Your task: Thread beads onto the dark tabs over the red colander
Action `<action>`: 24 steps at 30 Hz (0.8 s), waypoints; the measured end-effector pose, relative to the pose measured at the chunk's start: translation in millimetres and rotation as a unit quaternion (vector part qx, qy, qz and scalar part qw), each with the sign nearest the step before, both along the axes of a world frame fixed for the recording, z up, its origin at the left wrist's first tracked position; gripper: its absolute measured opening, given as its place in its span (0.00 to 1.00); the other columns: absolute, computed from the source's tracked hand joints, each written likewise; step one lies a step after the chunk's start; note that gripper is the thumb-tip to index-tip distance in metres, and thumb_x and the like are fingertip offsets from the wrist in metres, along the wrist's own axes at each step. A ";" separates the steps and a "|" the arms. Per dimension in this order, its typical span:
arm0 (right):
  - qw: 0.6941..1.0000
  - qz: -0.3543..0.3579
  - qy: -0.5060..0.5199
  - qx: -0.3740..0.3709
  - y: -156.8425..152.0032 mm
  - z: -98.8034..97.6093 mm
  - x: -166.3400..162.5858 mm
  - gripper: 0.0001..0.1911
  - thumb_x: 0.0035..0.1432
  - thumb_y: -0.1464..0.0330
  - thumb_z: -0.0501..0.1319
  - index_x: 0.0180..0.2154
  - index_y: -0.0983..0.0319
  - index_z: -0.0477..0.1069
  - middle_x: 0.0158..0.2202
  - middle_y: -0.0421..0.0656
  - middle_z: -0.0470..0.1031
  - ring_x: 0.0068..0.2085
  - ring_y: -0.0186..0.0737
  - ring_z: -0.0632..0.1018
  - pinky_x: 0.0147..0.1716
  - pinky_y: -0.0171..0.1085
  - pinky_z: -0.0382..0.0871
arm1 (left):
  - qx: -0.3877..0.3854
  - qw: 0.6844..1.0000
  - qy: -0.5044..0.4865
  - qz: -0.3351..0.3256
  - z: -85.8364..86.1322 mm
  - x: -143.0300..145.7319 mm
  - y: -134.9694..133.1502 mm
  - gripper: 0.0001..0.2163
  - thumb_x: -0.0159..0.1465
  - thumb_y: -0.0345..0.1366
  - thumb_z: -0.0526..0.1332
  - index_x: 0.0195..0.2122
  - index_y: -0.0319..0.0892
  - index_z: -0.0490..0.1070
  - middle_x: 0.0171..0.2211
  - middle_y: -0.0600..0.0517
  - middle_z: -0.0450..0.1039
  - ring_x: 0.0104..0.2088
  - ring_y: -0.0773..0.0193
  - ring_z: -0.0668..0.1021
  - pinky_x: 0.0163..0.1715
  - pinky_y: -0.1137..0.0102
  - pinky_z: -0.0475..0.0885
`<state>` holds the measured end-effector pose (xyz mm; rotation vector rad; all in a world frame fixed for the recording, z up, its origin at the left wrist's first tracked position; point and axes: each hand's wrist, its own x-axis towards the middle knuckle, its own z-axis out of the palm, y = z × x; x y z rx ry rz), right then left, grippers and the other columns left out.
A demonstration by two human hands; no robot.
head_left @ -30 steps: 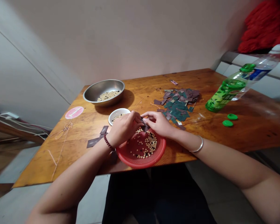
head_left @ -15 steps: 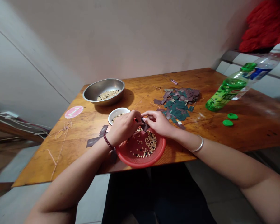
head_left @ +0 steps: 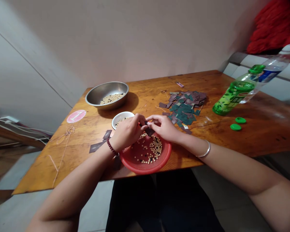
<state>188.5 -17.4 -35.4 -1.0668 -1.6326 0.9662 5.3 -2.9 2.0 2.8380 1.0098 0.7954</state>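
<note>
My left hand [head_left: 130,131] and my right hand [head_left: 162,126] meet above the far rim of a red plastic basket [head_left: 129,164]. Between their closed fingertips is a dark piece of sheet material [head_left: 149,131], perhaps cloth or leather, partly covered by the fingers. Pale and black beads or beans [head_left: 157,146] lie scattered inside the basket, mostly on its right side. A small white bowl [head_left: 114,121] with more of them stands just behind my left hand. Several dark flat pieces [head_left: 96,147] lie beside my left wrist.
A steel bowl [head_left: 91,100] holding similar beads stands at the back left. Dark and green pieces [head_left: 183,108] form a pile right of centre. Farther right are a green bottle [head_left: 234,96], a clear bottle [head_left: 273,69] and green caps [head_left: 236,127]. Thread [head_left: 69,132] lies left by a pink disc [head_left: 76,116].
Both hands stay in place over the basket, with only a slight shift of the fingers on the dark piece. Nothing else has visibly moved.
</note>
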 end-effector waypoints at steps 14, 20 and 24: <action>1.000 0.003 0.006 0.002 0.4 0.1 -0.5 0.11 0.56 0.71 0.56 0.41 0.65 0.72 0.35 0.45 0.79 0.34 0.37 0.80 0.36 0.37 0.74 | 0.007 1.000 0.023 0.008 0.5 0.6 -0.2 0.08 0.64 0.40 0.56 0.38 0.41 0.62 0.29 0.53 0.70 0.28 0.68 0.71 0.28 0.73 0.60; 1.000 0.001 0.005 0.003 -0.2 0.2 -0.4 0.11 0.56 0.71 0.56 0.41 0.65 0.73 0.35 0.46 0.79 0.35 0.38 0.80 0.36 0.37 0.74 | 0.000 1.000 0.021 0.004 1.1 1.0 -0.2 0.08 0.64 0.40 0.56 0.38 0.41 0.62 0.30 0.53 0.70 0.28 0.68 0.71 0.28 0.73 0.61; 1.000 0.001 0.007 0.001 0.9 -0.9 -0.3 0.11 0.56 0.71 0.56 0.41 0.64 0.73 0.35 0.45 0.79 0.35 0.38 0.80 0.38 0.38 0.74 | 0.003 1.000 0.019 0.005 1.5 0.8 -0.3 0.08 0.64 0.40 0.55 0.38 0.41 0.62 0.29 0.53 0.70 0.28 0.68 0.71 0.28 0.73 0.61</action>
